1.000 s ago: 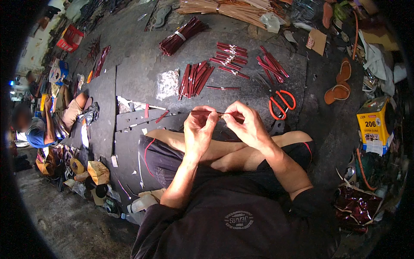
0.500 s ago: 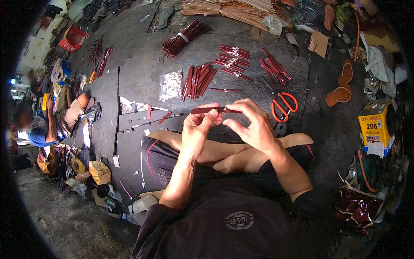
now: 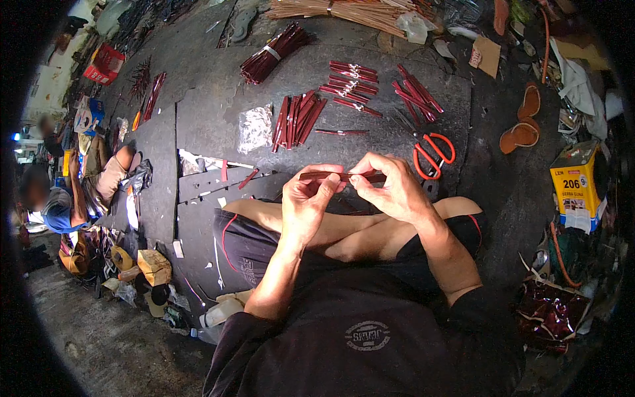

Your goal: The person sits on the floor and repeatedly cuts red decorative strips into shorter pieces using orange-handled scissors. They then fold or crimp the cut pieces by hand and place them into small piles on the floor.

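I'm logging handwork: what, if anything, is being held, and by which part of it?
A dark red strip, held near its middle: the left grip pinches it left of centre, the right grip right of centre.

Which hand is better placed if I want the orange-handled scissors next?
Right, probably: the right hand is nearer the scissors than the left hand. Both hold the dark red strip, so it would need to let go.

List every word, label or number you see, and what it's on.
I'll leave wording uncopied; print stands on:
Yellow box: large dark number, smaller lettering.
Black shirt: pale oval emblem with lettering.
Brown cardboard piece: print, too small to read.
Red box, black shorts: pale marks, unreadable.
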`<state>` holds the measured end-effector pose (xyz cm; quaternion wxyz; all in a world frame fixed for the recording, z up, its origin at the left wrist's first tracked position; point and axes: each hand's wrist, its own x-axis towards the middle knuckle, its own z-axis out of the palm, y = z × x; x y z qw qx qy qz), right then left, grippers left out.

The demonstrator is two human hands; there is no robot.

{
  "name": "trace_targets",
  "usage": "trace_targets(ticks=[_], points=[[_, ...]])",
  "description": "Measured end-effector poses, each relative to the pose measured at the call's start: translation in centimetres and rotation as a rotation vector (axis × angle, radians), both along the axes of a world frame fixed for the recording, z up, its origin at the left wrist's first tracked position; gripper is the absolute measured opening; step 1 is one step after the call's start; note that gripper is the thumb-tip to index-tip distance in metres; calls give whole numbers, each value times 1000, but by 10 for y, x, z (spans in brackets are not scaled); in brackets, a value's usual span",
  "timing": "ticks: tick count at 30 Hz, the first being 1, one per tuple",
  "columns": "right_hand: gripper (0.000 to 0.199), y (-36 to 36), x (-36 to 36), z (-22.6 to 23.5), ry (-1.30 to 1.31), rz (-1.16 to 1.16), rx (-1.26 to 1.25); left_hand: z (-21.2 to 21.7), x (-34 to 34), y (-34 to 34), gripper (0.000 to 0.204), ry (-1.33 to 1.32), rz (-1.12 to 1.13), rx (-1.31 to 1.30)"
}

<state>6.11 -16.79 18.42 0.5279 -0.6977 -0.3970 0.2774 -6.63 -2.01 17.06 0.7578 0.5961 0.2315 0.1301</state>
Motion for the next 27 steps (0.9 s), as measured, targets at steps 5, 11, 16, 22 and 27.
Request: trace_targets(ticks=[5,11,16,22,27], points=[[17,2,2,-11,162,23,59,1,-2,10,19,5,-28,-19],[20,2,0,-10,344,77,95,13,-4,7,19,3,-25,11],[20,4,-5,-10,304,45,123,15,-6,6,19,-28,-24,-21],[13,4,-6,-14,308,-1,114,12,-4,2,19,-35,-16,-31],[16,6,-5,-17,358,-23,43,1,-3,-3,18,-25,-19,-7]])
